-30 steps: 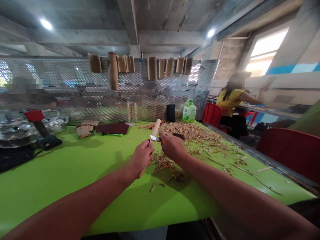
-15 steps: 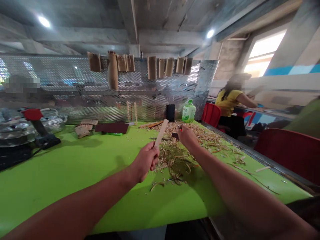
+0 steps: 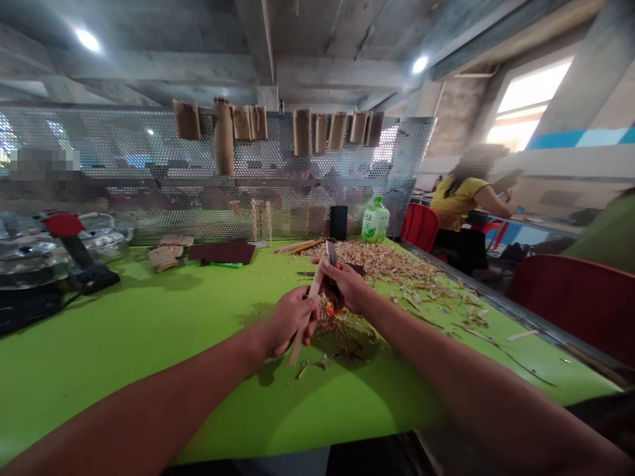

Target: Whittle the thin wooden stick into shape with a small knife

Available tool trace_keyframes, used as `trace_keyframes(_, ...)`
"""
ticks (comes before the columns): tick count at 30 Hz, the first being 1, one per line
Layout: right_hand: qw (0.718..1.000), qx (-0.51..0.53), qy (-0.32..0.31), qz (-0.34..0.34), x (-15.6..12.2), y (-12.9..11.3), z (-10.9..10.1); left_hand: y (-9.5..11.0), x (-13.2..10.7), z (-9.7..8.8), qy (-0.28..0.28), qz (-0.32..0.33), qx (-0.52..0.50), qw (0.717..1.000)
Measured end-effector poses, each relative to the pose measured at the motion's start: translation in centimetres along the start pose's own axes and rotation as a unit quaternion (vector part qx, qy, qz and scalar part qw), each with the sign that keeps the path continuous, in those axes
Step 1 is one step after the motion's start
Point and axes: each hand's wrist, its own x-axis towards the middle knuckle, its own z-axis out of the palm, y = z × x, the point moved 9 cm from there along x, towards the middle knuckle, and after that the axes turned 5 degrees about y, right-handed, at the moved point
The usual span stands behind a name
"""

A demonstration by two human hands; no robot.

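A flat, pale wooden strip (image 3: 315, 285) slants over the table, with my left hand (image 3: 292, 317) wrapped around its lower half and its bottom end poking out below my fingers. In my right hand (image 3: 350, 284) is a red and black utility knife (image 3: 337, 297), its blade pointing up and away beside the strip's upper end. My right thumb and fingertips are at that upper end, against the wood. Curled wood shavings (image 3: 391, 259) lie under and beyond both hands. How exactly the blade's edge meets the strip is hidden by my fingers.
Behind the green table (image 3: 149, 344) stands a perforated metal screen (image 3: 188, 198). A green-tea bottle (image 3: 376, 221), a black phone-like slab (image 3: 338, 223) and carved sticks (image 3: 269, 221) stand at the back. A brown sheet (image 3: 221, 252) lies left; a red-headed tool (image 3: 69, 228) sits farther left. Someone in yellow (image 3: 459, 198) sits right.
My right hand has come left and toward me, bringing the knife to the strip. The strip has slid down through my left hand, so its lower end now shows.
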Motion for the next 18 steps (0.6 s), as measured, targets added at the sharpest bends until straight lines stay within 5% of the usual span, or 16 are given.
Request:
trace_keyframes(3,0.976,-0.187,0.09,-0.068,0.0,-1.4,-1.6,0.5,0.4,-1.0,0.038,0.018,-0.001,0.999)
trace_keyframes(7,0.848,-0.514,0.095,-0.094,-0.9,-2.8,-1.0,0.7,0.7,-1.6,0.068,0.03,-0.03,0.997)
trace_keyframes(10,0.776,-0.623,0.047,-0.085,-1.8,-2.9,0.5,0.6,0.8,-1.8,0.078,0.033,-0.037,0.996)
trace_keyframes(18,0.738,-0.667,0.037,-0.097,-1.7,-3.0,0.9,0.2,0.3,-1.9,0.099,0.028,0.052,0.993)
